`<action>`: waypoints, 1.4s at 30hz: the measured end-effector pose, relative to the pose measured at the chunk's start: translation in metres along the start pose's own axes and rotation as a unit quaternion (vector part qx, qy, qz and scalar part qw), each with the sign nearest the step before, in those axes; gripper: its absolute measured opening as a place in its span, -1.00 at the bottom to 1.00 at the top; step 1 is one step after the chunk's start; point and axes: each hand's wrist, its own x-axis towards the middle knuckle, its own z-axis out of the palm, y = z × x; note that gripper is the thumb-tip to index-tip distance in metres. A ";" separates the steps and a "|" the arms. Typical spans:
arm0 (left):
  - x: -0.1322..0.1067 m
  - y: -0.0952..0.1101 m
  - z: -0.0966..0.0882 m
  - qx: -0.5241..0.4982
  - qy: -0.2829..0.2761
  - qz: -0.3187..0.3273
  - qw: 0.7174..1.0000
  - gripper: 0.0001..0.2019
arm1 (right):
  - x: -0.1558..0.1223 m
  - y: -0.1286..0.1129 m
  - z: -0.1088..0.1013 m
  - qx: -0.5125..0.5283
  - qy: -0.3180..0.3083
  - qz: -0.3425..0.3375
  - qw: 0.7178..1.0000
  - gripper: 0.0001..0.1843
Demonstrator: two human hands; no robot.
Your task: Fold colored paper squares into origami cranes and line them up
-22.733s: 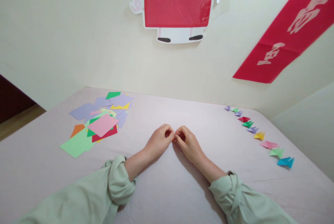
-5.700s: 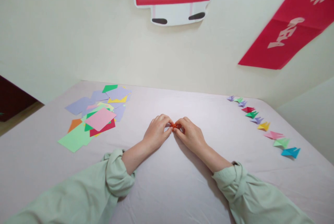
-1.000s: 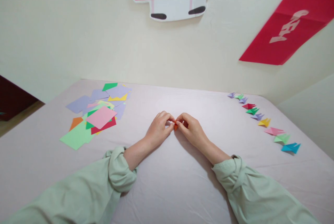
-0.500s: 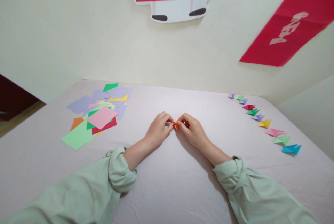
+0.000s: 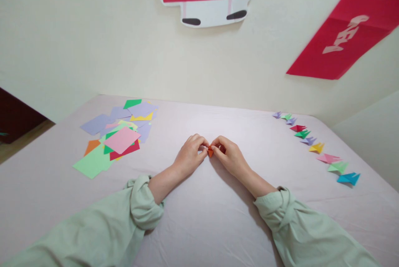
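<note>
A small folded piece of orange paper [image 5: 210, 152] is pinched between both hands at the middle of the table. My left hand [image 5: 192, 153] is closed, its thumb and forefinger gripping the left side of the paper. On the right side, the thumb and fingertips of my right hand [image 5: 229, 153] are closed on the same piece. Below the fingertips a pointed orange triangle shows; the rest of the fold is hidden by the fingers.
Loose coloured paper sheets [image 5: 122, 140] lie heaped at the left on the pale tablecloth [image 5: 199, 225]. Along the right runs a slanting row of several folded paper figures, from a purple one [image 5: 277, 115] to a blue one [image 5: 348, 179]. A wall [image 5: 199, 63] stands behind.
The fingertips have drawn slightly closer round the orange paper, and its visible part now looks like a flatter, darker triangle. Both arms stay nearly where they were.
</note>
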 end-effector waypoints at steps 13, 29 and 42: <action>-0.001 -0.002 0.001 0.013 0.007 -0.009 1.000 -0.92 | -0.002 0.004 -0.003 -0.015 0.012 0.014 1.000 -0.90; -0.001 -0.001 0.001 0.025 -0.012 0.014 1.000 -0.93 | -0.002 0.001 -0.002 -0.007 -0.015 0.008 1.000 -0.87; -0.001 -0.002 0.000 0.018 -0.007 -0.001 1.000 -0.92 | -0.001 -0.001 -0.002 0.000 0.010 0.018 1.000 -0.90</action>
